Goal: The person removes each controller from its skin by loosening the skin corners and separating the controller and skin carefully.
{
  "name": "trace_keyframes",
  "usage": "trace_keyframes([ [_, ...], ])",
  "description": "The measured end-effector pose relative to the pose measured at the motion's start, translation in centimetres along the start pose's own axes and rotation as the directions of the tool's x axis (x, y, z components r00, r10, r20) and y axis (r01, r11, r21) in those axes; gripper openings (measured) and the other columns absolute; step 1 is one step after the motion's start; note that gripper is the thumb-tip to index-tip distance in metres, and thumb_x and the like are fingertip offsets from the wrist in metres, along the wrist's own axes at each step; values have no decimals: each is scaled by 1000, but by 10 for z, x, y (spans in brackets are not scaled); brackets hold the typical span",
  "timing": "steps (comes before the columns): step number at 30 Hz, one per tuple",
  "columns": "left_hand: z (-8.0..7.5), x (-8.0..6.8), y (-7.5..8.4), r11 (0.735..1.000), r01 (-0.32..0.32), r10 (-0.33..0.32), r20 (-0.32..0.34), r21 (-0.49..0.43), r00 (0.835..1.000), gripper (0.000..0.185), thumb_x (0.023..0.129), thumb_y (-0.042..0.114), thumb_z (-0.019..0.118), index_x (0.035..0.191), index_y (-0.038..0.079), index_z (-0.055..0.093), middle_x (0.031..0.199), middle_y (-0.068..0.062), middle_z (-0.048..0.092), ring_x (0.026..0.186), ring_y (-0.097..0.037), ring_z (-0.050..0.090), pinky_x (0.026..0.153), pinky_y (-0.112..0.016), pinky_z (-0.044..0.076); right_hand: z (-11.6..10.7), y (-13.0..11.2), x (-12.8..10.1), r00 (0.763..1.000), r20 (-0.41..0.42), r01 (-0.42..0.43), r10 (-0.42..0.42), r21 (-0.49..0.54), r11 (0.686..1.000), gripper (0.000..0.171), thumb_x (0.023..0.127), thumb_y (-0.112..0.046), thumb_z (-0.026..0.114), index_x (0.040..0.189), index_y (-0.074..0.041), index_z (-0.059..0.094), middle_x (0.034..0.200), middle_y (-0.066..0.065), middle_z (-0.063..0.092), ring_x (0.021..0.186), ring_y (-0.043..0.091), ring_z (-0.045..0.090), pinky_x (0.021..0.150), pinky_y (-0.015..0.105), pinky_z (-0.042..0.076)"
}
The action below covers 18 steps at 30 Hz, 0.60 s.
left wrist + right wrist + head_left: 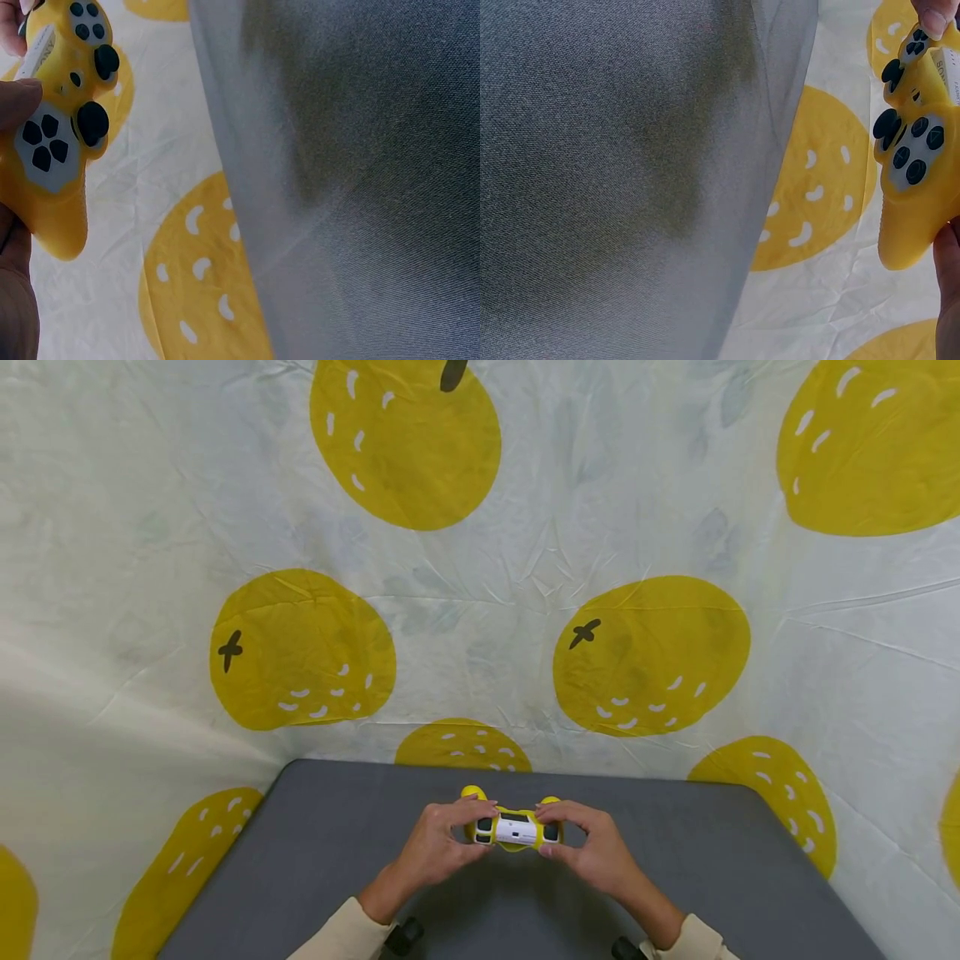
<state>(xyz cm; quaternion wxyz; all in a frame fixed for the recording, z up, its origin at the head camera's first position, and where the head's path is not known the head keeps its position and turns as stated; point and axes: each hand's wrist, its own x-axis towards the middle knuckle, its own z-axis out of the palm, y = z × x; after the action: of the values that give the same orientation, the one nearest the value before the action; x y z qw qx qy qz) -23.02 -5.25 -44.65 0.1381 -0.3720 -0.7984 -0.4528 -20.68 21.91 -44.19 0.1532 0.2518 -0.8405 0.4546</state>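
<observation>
I grip the yellow game controller (513, 828) with my left hand (438, 847) and right hand (592, 852), fingers curled, above the grey table (300, 860); inspection step, next needs steady turning.

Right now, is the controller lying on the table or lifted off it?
Lifted. Both hands, left hand and right hand, grip the controller above the table; wrist views show its face clear of the surface.

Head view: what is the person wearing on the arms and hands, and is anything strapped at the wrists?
Both hands, the left hand and the right hand, are bare, with no gloves or rings visible. Each forearm is covered by a cream long sleeve ending at the wrist. A small black device sits under each wrist near the cuff; its strap is not visible.
</observation>
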Motion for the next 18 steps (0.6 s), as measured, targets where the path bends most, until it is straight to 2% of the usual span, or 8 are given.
trace_keyframes([
  [9, 1, -2, -1, 1000, -12, 12, -12, -1, 1000, 45, 76, 0, 90, 117, 13, 78, 124, -7, 78, 118, -28, 73, 92, -35, 62, 1, -1, 0, 1000, 3, -2, 2, -11, 1000, 33, 78, -15, 91, 109, -21, 79, 116, 1, 79, 114, 24, 73, 100, 30, 55],
  [18, 2, -4, -4, 999, 30, -30, 11, -21, 999, 45, 79, 2, 89, 121, 17, 77, 128, -5, 76, 122, -29, 72, 92, -34, 62, 3, 4, -3, 998, -5, 59, -60, -61, 996, 40, 73, -14, 94, 110, -23, 78, 117, 2, 79, 110, 22, 75, 97, 29, 57],
])
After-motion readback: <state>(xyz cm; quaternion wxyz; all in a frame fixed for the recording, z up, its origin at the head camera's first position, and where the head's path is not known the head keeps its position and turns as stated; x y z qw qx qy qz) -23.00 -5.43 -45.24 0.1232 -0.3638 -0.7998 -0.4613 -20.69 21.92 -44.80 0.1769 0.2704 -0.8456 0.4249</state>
